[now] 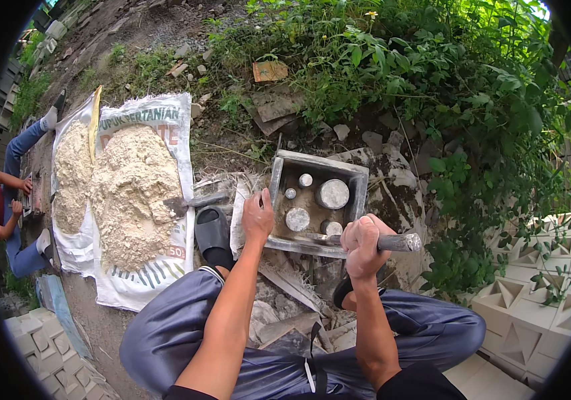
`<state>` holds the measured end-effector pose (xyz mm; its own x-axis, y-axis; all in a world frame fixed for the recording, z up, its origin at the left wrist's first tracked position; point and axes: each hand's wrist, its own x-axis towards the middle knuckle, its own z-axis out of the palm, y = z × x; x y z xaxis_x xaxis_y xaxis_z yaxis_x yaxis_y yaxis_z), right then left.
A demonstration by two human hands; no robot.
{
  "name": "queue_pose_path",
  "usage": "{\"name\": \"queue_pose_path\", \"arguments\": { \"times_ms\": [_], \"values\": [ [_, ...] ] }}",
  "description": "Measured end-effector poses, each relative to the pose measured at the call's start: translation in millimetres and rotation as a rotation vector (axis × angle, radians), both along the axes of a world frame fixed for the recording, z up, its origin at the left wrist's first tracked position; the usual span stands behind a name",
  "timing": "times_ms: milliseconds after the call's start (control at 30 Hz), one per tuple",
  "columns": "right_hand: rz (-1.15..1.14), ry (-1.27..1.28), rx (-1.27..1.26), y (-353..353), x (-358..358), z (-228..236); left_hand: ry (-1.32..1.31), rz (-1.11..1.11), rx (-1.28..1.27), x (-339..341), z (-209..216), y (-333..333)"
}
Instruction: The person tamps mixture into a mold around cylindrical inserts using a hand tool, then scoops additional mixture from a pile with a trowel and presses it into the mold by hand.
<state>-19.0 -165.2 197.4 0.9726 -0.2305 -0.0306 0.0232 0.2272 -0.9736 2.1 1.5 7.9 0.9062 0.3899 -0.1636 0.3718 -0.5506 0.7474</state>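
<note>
My right hand (364, 245) is closed around the thick grey handle (402, 243) of a trowel-like tool. Its thin metal end (322, 237) reaches over the near wall of a square grey mould box (359, 187). Inside the box, several round grey cylinders (333, 194) of different sizes stand up from a sandy layer. Against the left wall of the box is my left hand (257, 217), its fingers close together and curled at the rim. A second trowel (195, 201) lies to the left with its blade in a pale sandy mix (135, 187).
The mix lies on white printed sacks (177, 133). Another person (15, 193) sits at the far left. Leafy plants (425, 80) grow behind and to the right. Patterned pale blocks (525, 300) are stacked at the right, more (59, 353) at lower left. My sandalled foot (212, 233) is beside the box.
</note>
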Motion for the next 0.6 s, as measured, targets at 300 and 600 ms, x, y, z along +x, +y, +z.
{"name": "queue_pose_path", "arguments": {
  "times_ms": [300, 600],
  "values": [
    [0.079, -0.013, -0.285, -2, -8, -80, 0.061, -0.012, -0.005, -1, -4, -2],
    [0.018, -0.186, -0.360, -11, -29, -121, 0.068, -0.031, -0.060, 3, 7, -14]
  ]
}}
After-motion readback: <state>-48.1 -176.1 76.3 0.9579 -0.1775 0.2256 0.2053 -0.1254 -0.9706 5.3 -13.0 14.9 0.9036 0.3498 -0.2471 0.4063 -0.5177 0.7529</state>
